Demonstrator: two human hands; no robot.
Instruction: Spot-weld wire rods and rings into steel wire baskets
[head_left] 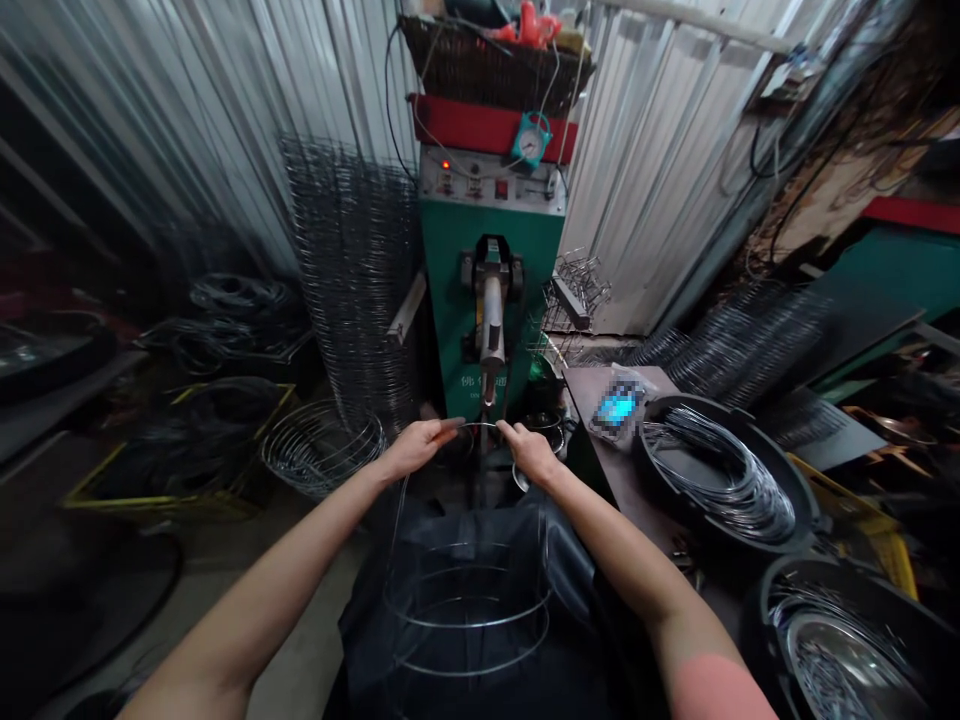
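My left hand (417, 447) and my right hand (531, 452) pinch the far end of a wire frame (476, 625) from either side. The frame has thin upright wires and several round hoops, and it reaches back over my dark apron (465, 530). Between my fingers, its far wire passes just below the tip of the metal arm (491, 330) of a green machine (442, 250) that looks like a spot welder. I cannot tell whether the tip touches the wire.
A tall stack of wire pieces (352, 270) and a wire basket (322, 450) stand left of the machine. Yellow crates (97, 495) sit further left. On the right, a table (592, 450) carries a lit phone (619, 405) and a black tub (806, 500) of wire hoops (739, 490).
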